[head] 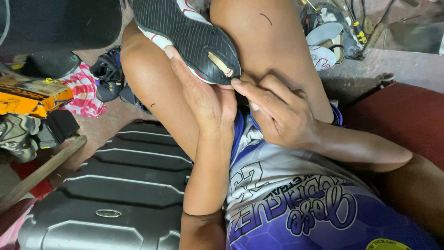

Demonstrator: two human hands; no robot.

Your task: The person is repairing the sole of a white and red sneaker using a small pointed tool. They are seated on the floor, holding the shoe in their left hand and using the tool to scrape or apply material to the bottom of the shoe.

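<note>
So nearest in, a grey suitcase (125, 194) is parked at the left. Past it, a shoe (187, 39) is held sole-up between the knees: the left hand (203, 99) is wrapped round its heel end, the right hand (277, 113) pinched at the sole edge. Looks mid-repair, sole edge not finished yet. Farther right, tools (356, 28) are scattered.

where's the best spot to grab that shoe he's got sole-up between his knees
Probably the narrow middle of the shoe, from the left side, as the left hand cups it now. The ribbed black sole faces up, and the right hand already occupies the near end by the worn patch.
</note>
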